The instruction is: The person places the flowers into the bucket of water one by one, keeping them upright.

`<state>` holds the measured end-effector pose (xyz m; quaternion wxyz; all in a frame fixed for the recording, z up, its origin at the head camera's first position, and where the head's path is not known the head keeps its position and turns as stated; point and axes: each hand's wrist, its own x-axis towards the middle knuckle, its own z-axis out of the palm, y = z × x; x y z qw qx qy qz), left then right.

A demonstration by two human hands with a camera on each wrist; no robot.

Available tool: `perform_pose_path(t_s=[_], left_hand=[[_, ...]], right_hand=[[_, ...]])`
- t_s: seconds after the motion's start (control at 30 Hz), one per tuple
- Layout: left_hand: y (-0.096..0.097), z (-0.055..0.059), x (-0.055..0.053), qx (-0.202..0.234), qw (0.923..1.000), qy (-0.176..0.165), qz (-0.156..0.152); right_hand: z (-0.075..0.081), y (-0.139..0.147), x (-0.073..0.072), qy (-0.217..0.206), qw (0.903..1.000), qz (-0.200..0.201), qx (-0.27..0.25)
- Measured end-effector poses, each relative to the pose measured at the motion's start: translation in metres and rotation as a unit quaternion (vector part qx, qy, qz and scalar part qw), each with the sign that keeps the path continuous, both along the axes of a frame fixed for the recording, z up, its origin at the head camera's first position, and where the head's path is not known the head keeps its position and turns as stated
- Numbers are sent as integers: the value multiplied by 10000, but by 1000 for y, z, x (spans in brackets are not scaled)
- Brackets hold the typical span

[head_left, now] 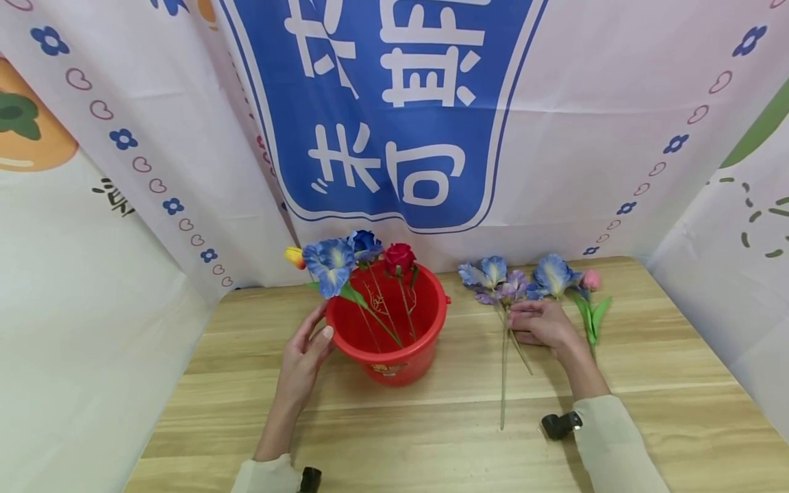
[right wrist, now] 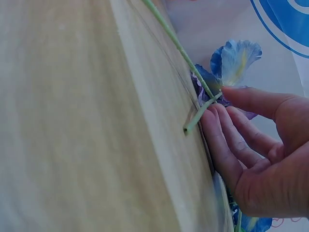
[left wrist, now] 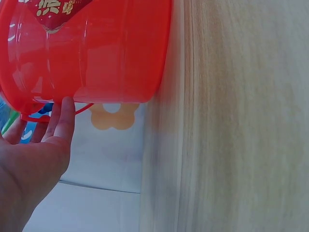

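A red bucket (head_left: 401, 373) stands upright on the table with artificial flowers in it: a red rose (head_left: 399, 257), a blue rose (head_left: 365, 244), a blue iris (head_left: 329, 266) and a yellow-orange bud (head_left: 294, 257). My left hand (head_left: 302, 363) rests against its left side below the rim, fingers fairly straight in the left wrist view. To the bucket's right, my right hand (head_left: 542, 325) pinches at a green flower stem (right wrist: 200, 116) between thumb and forefinger. Two stems cross there; which flower each carries is unclear. Beyond the fingertips lie a blue iris (head_left: 491, 272) and a purple flower (head_left: 513, 285).
Another blue iris (head_left: 553, 275) and a pink tulip (head_left: 590, 279) with green leaves lie beyond and right of my right hand. A printed cloth (head_left: 585, 171) hangs behind the wooden table (head_left: 444, 438), and further cloth panels enclose both sides.
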<state>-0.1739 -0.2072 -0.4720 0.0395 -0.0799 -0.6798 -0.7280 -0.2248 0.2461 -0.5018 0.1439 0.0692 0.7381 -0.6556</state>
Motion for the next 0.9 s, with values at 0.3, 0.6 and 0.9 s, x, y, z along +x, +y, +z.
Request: perform_pose_path(t_s=[0.3, 0.6, 0.9], left_hand=[[0, -1, 0, 19, 10000, 5, 5], [-2, -1, 0, -122, 9999, 70, -15], [-2, -1, 0, -67, 10000, 40, -11]], right_hand=[[-2, -5, 0, -7, 9998, 88, 162], [0, -7, 1, -76, 9992, 131, 358], [4, -7, 2, 89, 9986, 234, 462]])
